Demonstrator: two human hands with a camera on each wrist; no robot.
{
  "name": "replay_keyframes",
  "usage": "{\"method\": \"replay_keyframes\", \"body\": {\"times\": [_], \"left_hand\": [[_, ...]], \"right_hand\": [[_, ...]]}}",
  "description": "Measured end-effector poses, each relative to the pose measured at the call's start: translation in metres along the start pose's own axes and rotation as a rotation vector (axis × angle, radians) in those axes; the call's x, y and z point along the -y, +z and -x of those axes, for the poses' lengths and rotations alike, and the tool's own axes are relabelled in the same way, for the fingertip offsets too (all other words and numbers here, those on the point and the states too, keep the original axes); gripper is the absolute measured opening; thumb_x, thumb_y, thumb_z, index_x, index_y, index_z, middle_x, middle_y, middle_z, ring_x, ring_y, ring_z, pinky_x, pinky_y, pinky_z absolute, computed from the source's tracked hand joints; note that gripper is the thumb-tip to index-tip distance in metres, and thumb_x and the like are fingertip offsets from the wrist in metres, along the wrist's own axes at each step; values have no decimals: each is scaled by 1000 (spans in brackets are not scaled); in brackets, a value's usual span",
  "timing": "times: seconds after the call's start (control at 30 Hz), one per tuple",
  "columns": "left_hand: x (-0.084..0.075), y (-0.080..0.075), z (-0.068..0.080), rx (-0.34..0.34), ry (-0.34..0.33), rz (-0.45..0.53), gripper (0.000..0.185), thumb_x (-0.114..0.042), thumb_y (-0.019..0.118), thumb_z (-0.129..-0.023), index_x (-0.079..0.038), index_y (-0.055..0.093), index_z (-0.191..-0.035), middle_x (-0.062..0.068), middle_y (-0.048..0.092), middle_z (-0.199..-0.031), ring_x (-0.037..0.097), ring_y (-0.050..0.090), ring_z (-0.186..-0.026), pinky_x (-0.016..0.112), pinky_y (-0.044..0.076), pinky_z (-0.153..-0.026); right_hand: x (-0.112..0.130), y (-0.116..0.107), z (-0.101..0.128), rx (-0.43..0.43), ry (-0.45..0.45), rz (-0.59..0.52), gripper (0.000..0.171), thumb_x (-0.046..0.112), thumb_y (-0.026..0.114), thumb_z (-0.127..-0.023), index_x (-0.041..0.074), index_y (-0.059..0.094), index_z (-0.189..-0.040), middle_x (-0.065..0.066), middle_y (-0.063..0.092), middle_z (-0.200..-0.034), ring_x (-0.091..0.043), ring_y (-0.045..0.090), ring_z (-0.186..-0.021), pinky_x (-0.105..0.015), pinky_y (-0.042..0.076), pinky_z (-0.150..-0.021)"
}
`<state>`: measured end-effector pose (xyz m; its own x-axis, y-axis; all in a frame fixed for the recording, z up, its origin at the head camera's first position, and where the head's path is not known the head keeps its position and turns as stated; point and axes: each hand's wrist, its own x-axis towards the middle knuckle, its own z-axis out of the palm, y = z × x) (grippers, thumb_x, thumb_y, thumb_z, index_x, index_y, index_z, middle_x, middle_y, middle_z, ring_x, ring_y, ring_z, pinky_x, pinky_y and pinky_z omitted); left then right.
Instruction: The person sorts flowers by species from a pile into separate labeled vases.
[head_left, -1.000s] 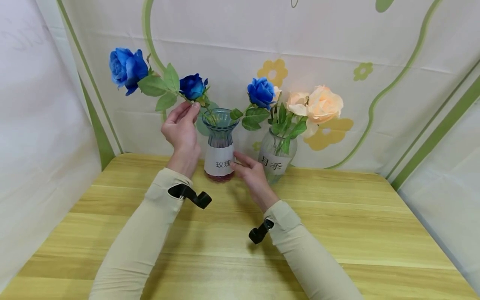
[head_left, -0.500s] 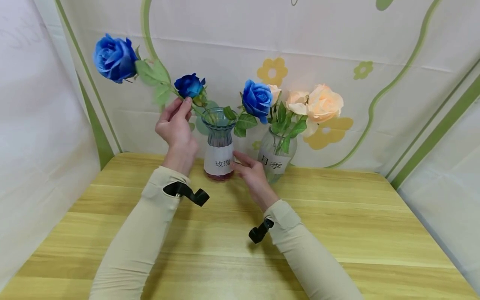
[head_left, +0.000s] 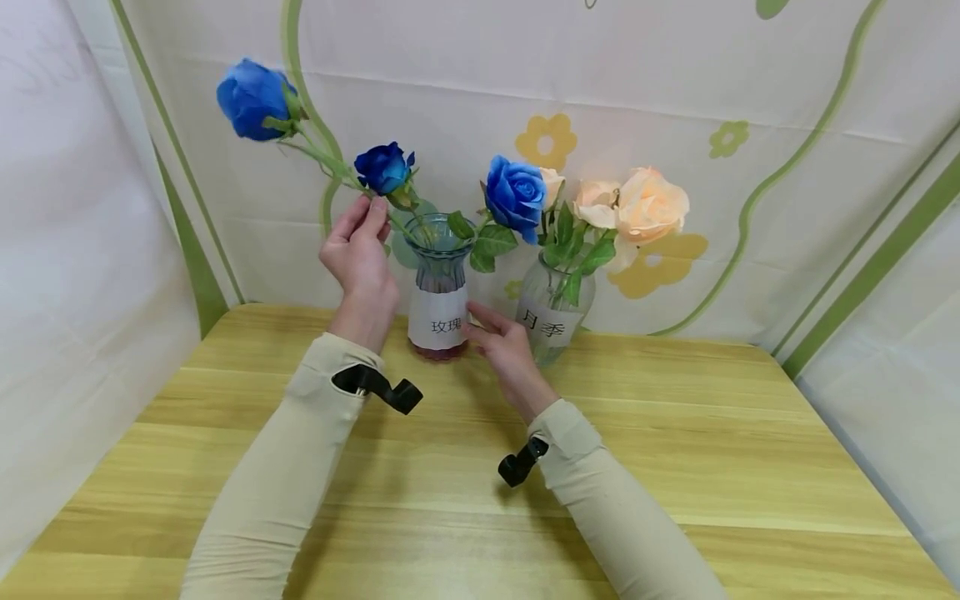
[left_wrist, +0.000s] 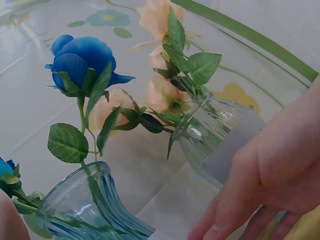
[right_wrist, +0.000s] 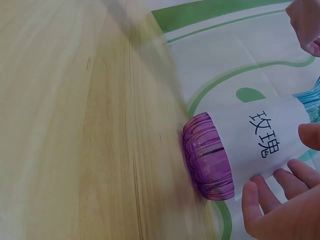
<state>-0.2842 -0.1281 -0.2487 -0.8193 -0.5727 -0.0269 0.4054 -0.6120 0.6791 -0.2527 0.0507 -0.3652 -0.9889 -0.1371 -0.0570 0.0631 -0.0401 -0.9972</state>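
My left hand [head_left: 362, 254] pinches the green stem of a blue rose [head_left: 255, 98], whose bloom leans out to the upper left. That stem slants down to the mouth of a blue-to-purple glass vase [head_left: 438, 283] with a white paper label. A darker blue rose [head_left: 384, 167] stands in the vase close by the left fingertips, and another blue rose [head_left: 516, 196] leans to the right. My right hand [head_left: 510, 354] steadies the vase from its right side, thumb toward the front and fingers along the label, as the right wrist view shows.
A clear glass vase [head_left: 573, 287] with a white label stands just right of the right hand, holding peach roses [head_left: 651, 204]. Both vases are near the back edge of the wooden table [head_left: 465, 483], before a patterned cloth backdrop [head_left: 810, 50].
The held rose's bloom swung left and up, then back right, and turned to show its underside. The right-leaning blue rose shifted slightly and turned forward. My right hand stays at the vase.
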Motion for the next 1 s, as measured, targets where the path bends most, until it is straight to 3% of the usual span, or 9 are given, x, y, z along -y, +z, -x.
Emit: {"method": "replay_keyframes", "body": {"times": [0.13,0.37,0.6,0.77,1.0], "left_hand": [[2,2,1,20,8,-14,22,-4,79,-94,-1,80,-116,5,72,-108,15,69,-91,36,56,-105],[16,2,0,41,-21,-48,24,-4,78,-95,2,78,-118,1,73,-98,13,69,-90,25,58,-92],[30,-5,6,6,31,-58,18,-3,81,-92,1,81,-110,2,74,-97,15,69,-98,26,57,-98],[32,-7,13,-10,14,-80,23,-5,83,-91,0,81,-113,1,75,-101,15,66,-101,33,54,-101],[35,-12,22,-46,-2,-81,24,-5,85,-89,-1,80,-112,-1,71,-95,13,63,-93,34,53,-91]], "right_hand": [[0,-1,0,3,-7,6,54,13,67,-103,10,54,-155,-3,51,-165,-27,53,-147,-58,39,-122],[1,-3,1,-6,-5,2,53,13,67,-103,10,54,-155,-3,52,-164,-27,53,-147,-58,39,-123],[-3,-2,5,12,17,-3,53,15,67,-104,11,54,-155,-2,51,-165,-26,51,-150,-55,41,-124],[-3,-3,7,13,18,-2,52,17,67,-104,13,55,-155,0,51,-164,-24,50,-150,-54,40,-125],[-4,-3,7,20,6,1,54,15,66,-105,12,53,-156,0,49,-166,-24,48,-152,-56,40,-124]]}}
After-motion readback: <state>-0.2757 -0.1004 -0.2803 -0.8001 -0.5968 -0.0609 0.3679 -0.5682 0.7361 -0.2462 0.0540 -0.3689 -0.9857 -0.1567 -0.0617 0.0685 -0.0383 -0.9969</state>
